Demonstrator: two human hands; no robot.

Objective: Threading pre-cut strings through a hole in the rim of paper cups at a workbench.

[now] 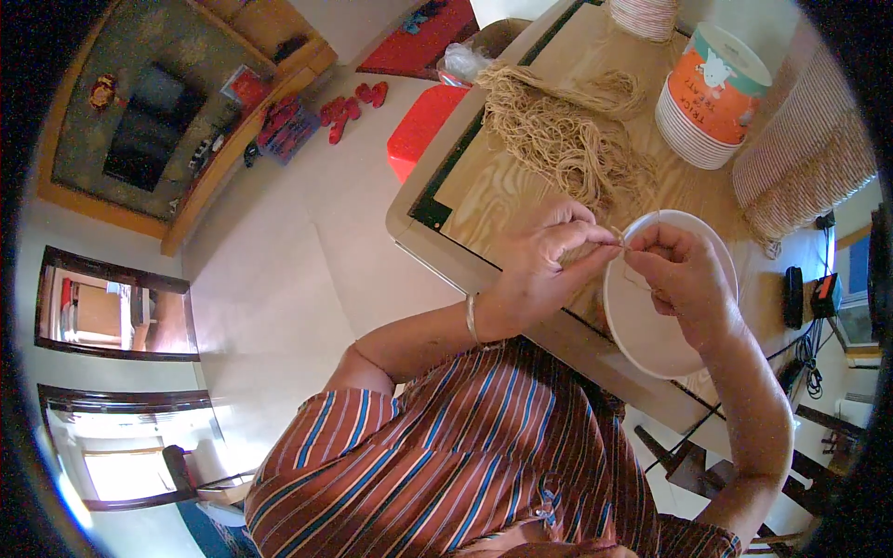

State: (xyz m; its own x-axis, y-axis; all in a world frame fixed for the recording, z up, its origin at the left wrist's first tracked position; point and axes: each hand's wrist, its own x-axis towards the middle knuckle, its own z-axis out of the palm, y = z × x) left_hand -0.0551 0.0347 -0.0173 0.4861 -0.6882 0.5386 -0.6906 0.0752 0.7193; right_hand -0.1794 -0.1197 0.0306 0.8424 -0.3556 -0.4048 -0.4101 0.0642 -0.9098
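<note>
My left hand point(549, 265), with a bangle at its wrist, pinches a thin strand of tan twine between thumb and forefinger. Facing it, fingertips nearly touching, my right hand point(677, 274) is closed on the same twine. Under my right hand lies a white oval, plate-like piece point(651, 344) at the table's near edge. Beyond both hands spreads a loose, tangled heap of tan twine point(558, 139). Exactly how the strand runs between the fingers is too small to make out.
On the wooden table point(484, 195) stand a container with an orange and teal band point(712, 98), a striped rope basket point(805, 177) and another striped one point(644, 17). Black cables point(814, 353) hang at the right. A red stool point(423, 130) stands left of the table.
</note>
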